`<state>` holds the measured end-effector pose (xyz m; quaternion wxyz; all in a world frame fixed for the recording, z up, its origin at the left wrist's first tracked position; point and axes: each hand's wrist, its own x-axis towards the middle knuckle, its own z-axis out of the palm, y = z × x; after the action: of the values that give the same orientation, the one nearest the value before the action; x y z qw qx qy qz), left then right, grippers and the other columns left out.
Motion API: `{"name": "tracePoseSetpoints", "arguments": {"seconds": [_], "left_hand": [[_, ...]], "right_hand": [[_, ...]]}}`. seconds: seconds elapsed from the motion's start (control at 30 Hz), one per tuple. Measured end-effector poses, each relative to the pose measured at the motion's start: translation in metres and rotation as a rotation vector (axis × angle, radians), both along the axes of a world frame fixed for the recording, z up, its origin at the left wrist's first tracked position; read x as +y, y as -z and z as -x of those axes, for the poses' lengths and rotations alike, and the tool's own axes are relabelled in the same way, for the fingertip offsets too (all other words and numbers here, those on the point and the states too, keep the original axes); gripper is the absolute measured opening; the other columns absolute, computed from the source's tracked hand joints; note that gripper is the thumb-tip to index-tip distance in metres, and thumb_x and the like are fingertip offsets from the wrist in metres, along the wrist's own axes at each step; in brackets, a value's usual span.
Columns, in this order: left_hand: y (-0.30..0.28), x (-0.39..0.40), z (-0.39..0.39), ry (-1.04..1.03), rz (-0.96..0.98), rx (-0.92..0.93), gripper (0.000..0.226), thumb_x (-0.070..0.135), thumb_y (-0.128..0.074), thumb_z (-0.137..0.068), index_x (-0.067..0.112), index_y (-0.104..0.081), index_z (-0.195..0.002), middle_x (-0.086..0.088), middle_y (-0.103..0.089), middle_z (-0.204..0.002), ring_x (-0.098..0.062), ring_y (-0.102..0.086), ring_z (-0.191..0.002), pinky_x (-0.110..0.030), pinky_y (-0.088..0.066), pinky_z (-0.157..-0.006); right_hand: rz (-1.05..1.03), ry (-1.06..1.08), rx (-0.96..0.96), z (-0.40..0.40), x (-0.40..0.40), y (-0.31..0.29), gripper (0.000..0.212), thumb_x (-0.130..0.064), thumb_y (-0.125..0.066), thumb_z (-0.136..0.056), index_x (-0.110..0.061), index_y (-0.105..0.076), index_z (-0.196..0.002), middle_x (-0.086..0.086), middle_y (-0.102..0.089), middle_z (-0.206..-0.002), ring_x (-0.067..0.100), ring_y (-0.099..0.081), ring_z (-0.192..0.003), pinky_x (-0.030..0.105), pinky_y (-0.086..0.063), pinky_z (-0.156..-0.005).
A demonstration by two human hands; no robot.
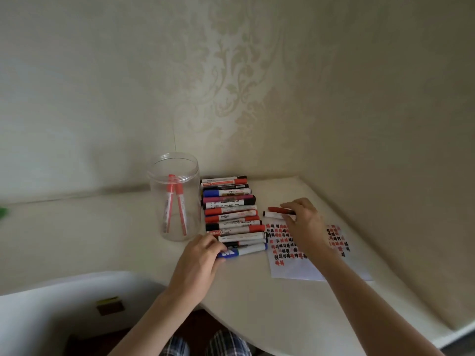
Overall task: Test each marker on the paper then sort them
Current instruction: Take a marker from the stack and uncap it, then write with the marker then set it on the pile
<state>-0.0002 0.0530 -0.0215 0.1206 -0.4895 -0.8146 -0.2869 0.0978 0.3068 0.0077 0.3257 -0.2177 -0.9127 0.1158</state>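
A row of several markers (232, 214) lies side by side on the cream table (257, 299). My left hand (199, 258) grips the left end of the nearest marker, a blue-capped one (244, 251). My right hand (304, 222) holds a red marker (276, 209) just above a white-bodied marker (273, 215) lying at the top of the paper (295, 271). The paper carries several red and black test marks. A clear plastic jar (174, 199) to the left of the row holds two red markers (176, 204).
The table sits in a corner with patterned wallpaper (231, 86) behind and to the right. Its front edge curves above my lap. A white surface (64, 317) lies lower left. Something green (3, 210) shows at the far left edge.
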Motion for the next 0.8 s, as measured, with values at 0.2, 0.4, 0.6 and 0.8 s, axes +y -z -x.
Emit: {"name": "tracePoseSetpoints", "arguments": {"seconds": [0.2, 0.4, 0.6, 0.8], "left_hand": [[-0.01, 0.002, -0.011, 0.053, -0.169, -0.169, 0.016, 0.008, -0.073, -0.084, 0.012, -0.065, -0.097, 0.003, -0.06, -0.102, -0.003, -0.057, -0.091, -0.003, -0.041, -0.078], [-0.025, 0.018, -0.029, 0.13, -0.269, -0.272, 0.017, 0.013, -0.069, -0.088, 0.014, -0.064, -0.104, 0.007, -0.059, -0.109, -0.003, -0.057, -0.103, -0.004, -0.041, -0.089], [-0.026, 0.024, -0.04, 0.214, -0.244, -0.257, 0.024, 0.025, -0.064, -0.092, 0.018, -0.065, -0.114, 0.013, -0.065, -0.112, 0.001, -0.059, -0.107, -0.01, -0.045, -0.093], [-0.025, 0.026, -0.045, 0.269, -0.127, -0.27, 0.026, 0.036, -0.04, -0.1, 0.019, -0.058, -0.11, 0.011, -0.061, -0.098, -0.004, -0.061, -0.089, -0.016, -0.051, -0.077]], "right_hand": [[0.51, -0.109, 0.126, -0.048, -0.071, -0.012, 0.016, -0.033, -0.069, -0.088, -0.022, -0.071, -0.1, -0.01, -0.071, -0.075, 0.001, -0.062, -0.057, 0.012, -0.047, -0.053], [1.383, -0.191, 0.351, -0.06, -0.111, -0.015, 0.036, -0.034, -0.07, -0.086, -0.008, -0.061, -0.108, 0.009, -0.06, -0.072, 0.018, -0.052, -0.062, 0.028, -0.045, -0.057], [1.192, -0.309, 0.286, -0.055, -0.117, -0.019, 0.019, -0.02, -0.06, -0.096, -0.008, -0.064, -0.082, 0.006, -0.055, -0.064, 0.018, -0.049, -0.061, 0.027, -0.039, -0.054], [1.12, -0.346, 0.232, -0.053, -0.114, -0.019, 0.022, -0.026, -0.061, -0.095, -0.005, -0.065, -0.089, 0.009, -0.062, -0.068, 0.018, -0.054, -0.06, 0.026, -0.044, -0.056]]}}
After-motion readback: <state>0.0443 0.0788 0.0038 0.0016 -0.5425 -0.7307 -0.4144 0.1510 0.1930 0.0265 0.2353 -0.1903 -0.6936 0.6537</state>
